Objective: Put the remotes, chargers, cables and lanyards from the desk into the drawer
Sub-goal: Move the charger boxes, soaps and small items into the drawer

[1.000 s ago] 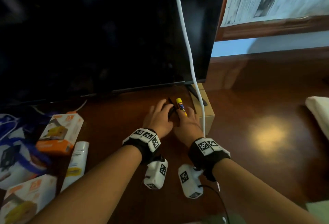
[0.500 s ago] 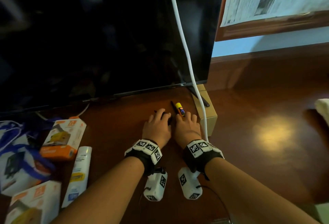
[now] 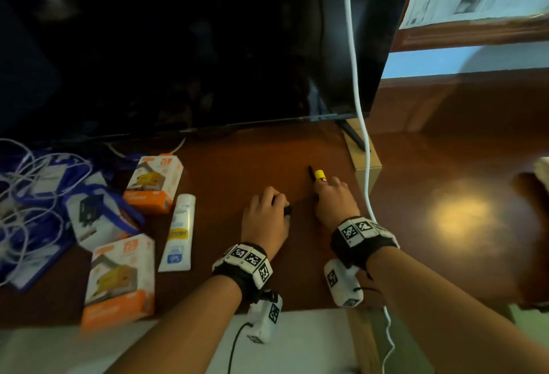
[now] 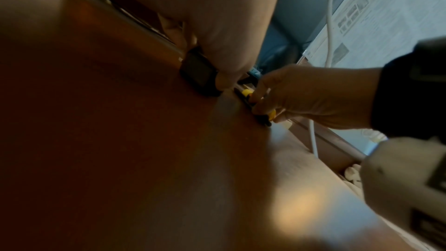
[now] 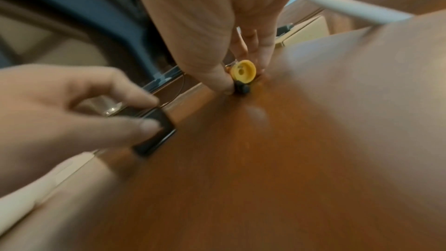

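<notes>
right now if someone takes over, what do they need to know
Left hand: grips a small black remote low over the desk.
Right hand: pinches a yellow-capped stick and a black pen on the desk.
Cables and lanyards lie piled at far left by the boxes.
Done: nothing visibly stowed; the drawer is out of view.
Left: all of it.

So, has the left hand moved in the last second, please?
Yes. The left hand, gripping a black remote, has drawn back toward the person and leftward, away from the box.
</notes>
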Motion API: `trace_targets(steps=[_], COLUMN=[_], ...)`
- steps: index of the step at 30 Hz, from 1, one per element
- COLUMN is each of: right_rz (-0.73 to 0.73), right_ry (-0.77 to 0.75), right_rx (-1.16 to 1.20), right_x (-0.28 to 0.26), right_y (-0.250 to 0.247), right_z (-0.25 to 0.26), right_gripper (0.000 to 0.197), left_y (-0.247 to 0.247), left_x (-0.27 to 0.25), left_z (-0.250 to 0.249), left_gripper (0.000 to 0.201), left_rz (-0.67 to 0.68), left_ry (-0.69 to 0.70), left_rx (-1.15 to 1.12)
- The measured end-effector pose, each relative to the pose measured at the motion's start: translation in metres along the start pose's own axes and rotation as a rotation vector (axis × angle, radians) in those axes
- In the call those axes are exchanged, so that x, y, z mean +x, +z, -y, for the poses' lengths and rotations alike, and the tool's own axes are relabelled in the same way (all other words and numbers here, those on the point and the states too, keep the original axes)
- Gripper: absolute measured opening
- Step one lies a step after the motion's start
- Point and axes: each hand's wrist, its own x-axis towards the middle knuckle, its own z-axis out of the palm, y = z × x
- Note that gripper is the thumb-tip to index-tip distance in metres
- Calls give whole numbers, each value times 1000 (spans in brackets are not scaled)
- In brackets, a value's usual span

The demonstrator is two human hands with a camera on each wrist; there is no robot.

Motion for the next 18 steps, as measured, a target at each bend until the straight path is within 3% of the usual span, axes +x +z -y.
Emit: trace_targets(steps=[8,14,18], right_rz=[44,50,74], right_ry=[80,157,196], right_rx=[44,118,205], right_x=[-37,-106,-166], right_y=[14,32,38], right_z=[18,37,41], right_gripper=[44,42,19], left_y=[-17,-16,-13], left_x=[-72,-134,-171], left_z=[25,40,46], left_gripper=[26,28,30], left_rz=[12,-1,-22], left_ry=[-6,0,40], left_rx=[-27,-83,-165])
